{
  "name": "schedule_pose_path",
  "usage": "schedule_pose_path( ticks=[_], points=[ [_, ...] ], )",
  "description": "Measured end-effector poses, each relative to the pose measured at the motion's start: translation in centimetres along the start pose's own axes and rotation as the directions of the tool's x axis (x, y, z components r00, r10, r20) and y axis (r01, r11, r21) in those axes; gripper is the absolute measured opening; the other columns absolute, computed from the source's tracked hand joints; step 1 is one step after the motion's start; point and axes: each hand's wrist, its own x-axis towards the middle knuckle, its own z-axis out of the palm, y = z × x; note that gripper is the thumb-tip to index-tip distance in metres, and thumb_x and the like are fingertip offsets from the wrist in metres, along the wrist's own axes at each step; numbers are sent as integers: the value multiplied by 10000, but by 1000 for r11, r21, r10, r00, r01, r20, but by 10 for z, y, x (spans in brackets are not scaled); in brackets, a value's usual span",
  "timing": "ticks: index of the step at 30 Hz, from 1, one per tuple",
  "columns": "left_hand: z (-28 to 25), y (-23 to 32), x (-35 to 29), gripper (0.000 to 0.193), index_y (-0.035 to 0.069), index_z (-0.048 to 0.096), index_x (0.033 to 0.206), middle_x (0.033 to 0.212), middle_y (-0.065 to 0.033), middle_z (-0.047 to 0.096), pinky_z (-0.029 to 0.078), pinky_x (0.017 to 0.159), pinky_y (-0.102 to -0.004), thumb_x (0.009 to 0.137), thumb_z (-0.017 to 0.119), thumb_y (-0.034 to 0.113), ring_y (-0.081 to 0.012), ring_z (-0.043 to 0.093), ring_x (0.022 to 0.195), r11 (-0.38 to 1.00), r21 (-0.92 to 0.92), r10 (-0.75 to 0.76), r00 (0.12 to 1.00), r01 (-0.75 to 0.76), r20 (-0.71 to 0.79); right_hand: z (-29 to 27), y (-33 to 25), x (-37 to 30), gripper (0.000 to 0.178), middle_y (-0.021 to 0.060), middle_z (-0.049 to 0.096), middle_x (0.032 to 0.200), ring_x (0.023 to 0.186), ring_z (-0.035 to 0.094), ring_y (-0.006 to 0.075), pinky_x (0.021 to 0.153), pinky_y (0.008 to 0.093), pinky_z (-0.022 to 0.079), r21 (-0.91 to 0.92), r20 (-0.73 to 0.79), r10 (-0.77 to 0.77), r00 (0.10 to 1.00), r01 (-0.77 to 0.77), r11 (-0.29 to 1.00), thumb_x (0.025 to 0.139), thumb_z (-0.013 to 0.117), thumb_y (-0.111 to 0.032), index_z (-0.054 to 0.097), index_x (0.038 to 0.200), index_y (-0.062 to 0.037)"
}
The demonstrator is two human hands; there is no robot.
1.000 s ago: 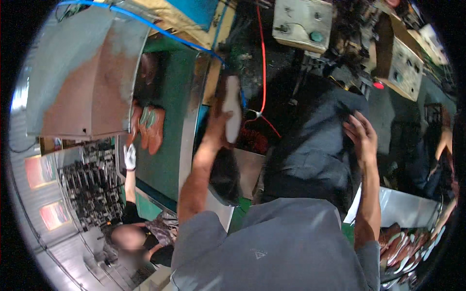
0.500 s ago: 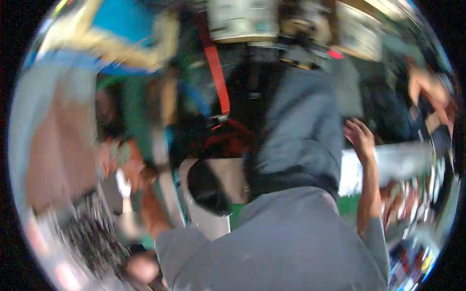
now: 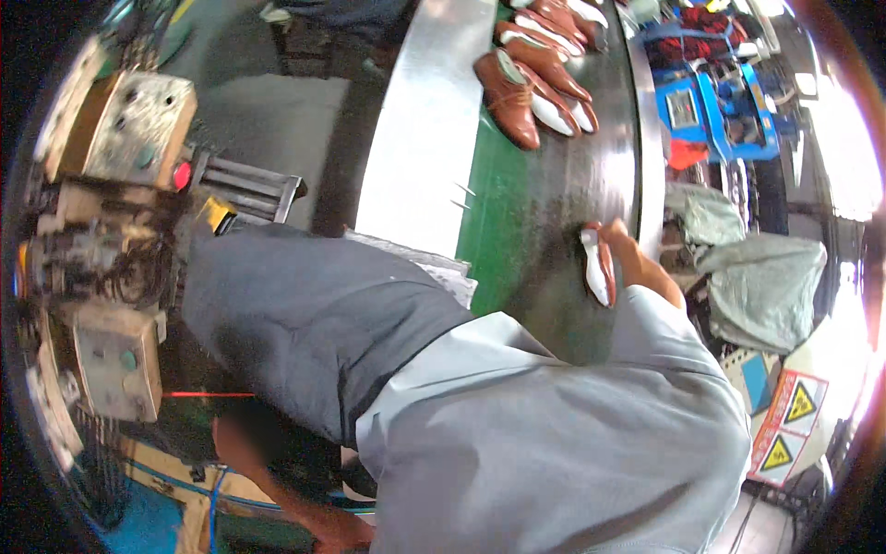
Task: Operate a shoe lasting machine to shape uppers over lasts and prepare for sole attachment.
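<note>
1. Room is left on the belt [image 3: 540,198] between the shoe pile [image 3: 543,69] and the shoe [image 3: 600,270] at the right hand [image 3: 620,235].
2. The belt's far stretch is partly blocked by the pile.
3. The right side is bounded by a rim [image 3: 652,148].
4. The left hand [image 3: 235,445] is hemmed by a box [image 3: 118,365].

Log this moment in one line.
right hand: holding brown shoe over conveyor | left hand: blurred, contents unclear | shoe group: farther along conveyor

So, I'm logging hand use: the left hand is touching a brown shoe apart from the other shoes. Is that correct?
Not the left hand: in the head view, the right hand is touching the brown shoe apart from the other shoes.
</note>
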Motion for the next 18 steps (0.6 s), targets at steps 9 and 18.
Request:
schedule_pose_path(
  ticks=[9,18],
  points=[
    [-19,271,100,440,-17,618,1497,1322,-194,740,591,963,-413,1153,583,254,-264,738,1103,979,146,104,965,-143,241,222,-14,-339,887,305,448,1585,1469,463,469,1227,492,427,404,167,277,946,-322,856,833,805,-308,400,1567,-19],
    [40,387,97,374,-49,622,1467,1347,-204,737,548,1061,-397,1133,528,91,-281,724,1213,887,273,228,868,-372,440,165,-11,-263,846,281,619,1464,1344,620,447,1106,524,517,511,35,211,977,-199,836,852,871,-466,494,1474,-33]
  ],
)
